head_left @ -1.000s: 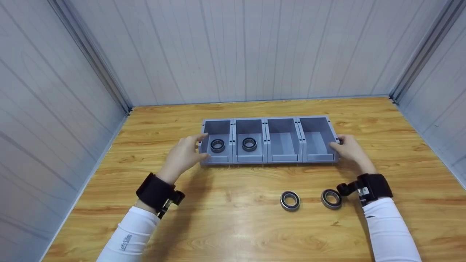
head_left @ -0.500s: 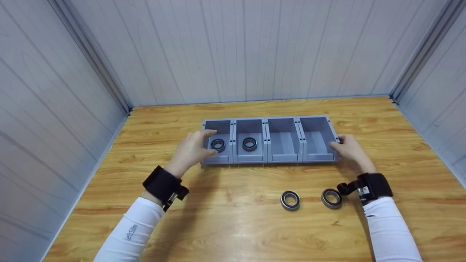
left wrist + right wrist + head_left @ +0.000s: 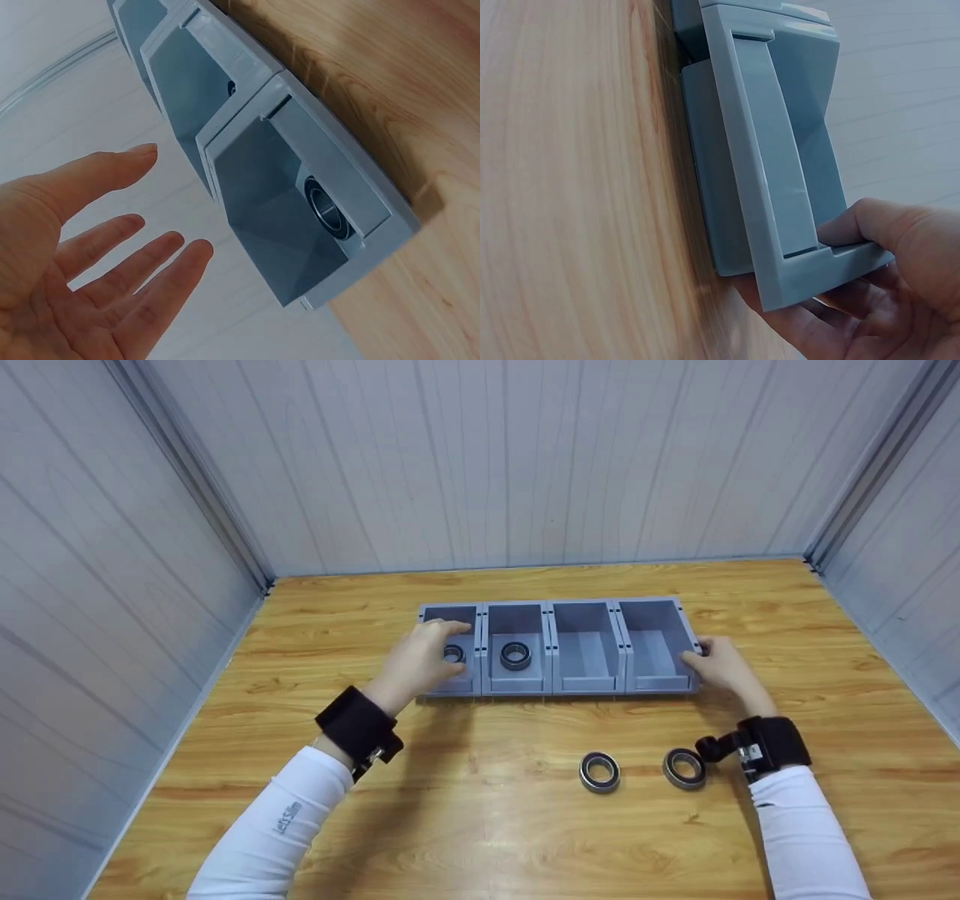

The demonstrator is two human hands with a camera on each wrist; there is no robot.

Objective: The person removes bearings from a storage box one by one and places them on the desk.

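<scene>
A row of several joined grey plastic bins [image 3: 589,686] stands on the table. My left hand [image 3: 416,661] hangs over the leftmost bin, thumb and fingers spread apart with nothing between them. Behind it, a ball bearing [image 3: 339,225] lies in that bin, partly hidden in the head view. The second bin holds another bearing [image 3: 515,666]. At the far right end, my right hand [image 3: 724,669] pinches the side wall of the rightmost bin [image 3: 795,277], thumb inside and fingers outside and underneath. The two right-hand bins hold nothing.
Two more bearings, one nearer the middle [image 3: 599,789] and one by the right wrist [image 3: 685,785], lie flat on the wooden table [image 3: 495,840] in front of the bins. Pale panel walls [image 3: 480,465] enclose the back and both sides.
My left hand has moved right and slightly away from me, from the left end of the bin row to over the leftmost bin. My right hand keeps its hold.
</scene>
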